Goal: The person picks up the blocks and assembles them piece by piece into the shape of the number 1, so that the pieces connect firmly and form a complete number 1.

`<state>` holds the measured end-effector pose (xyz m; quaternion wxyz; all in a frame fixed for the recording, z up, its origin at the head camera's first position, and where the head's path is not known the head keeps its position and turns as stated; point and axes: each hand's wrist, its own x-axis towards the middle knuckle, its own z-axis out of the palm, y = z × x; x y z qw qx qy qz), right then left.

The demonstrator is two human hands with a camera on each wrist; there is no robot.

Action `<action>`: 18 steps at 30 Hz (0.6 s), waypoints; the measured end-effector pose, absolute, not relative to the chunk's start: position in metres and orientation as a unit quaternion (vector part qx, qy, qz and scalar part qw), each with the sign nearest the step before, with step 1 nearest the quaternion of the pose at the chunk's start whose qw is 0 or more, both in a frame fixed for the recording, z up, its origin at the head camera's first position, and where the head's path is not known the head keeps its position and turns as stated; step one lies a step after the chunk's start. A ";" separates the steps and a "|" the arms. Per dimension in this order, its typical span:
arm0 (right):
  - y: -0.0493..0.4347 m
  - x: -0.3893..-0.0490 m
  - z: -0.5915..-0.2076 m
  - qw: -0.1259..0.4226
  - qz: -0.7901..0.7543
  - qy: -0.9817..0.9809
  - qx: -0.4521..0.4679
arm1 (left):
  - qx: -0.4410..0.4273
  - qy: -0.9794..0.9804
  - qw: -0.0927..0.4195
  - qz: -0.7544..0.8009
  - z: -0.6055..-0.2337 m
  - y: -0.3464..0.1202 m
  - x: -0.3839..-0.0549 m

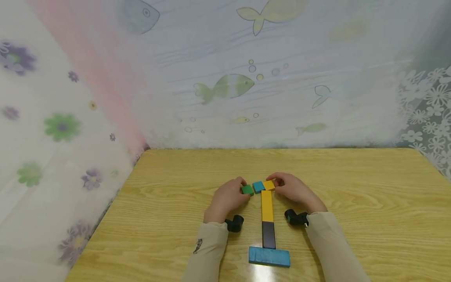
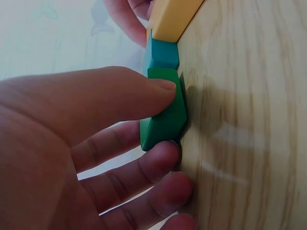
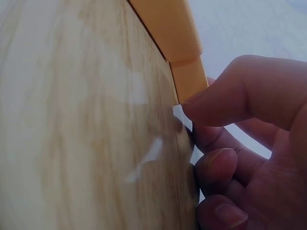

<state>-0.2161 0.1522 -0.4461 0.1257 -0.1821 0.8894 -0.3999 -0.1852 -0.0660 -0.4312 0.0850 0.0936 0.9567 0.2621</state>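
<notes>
My left hand [image 1: 230,196] pinches a small green block [image 1: 248,190] between thumb and fingers. In the left wrist view the green block [image 2: 165,110] lies close to a small blue block [image 2: 164,53]. At the right, my right hand [image 1: 293,188] holds a small yellow block [image 1: 269,185], thumb at its near side and a finger reaching its far side. That yellow block touches the small blue block [image 1: 258,187]. Just below them runs a long yellow block [image 1: 267,206], then a dark block [image 1: 268,235], then a wide blue block [image 1: 269,257] lying crosswise.
The wooden table [image 1: 169,203] carries all the blocks. Behind it hangs a curtain [image 1: 282,105] with printed fish, and a flowered one [image 1: 46,156] is at the left. Black wrist devices [image 1: 235,223] sit at both sleeves.
</notes>
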 end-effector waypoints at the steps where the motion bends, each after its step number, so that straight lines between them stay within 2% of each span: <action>1: 0.152 -0.216 -0.446 0.124 -0.400 0.890 -0.182 | 0.094 0.957 0.084 0.262 -0.431 -0.065 -0.185; 18: 0.151 -0.216 -0.444 0.122 -0.389 0.895 -0.182 | 0.097 0.959 0.084 0.253 -0.431 -0.059 -0.185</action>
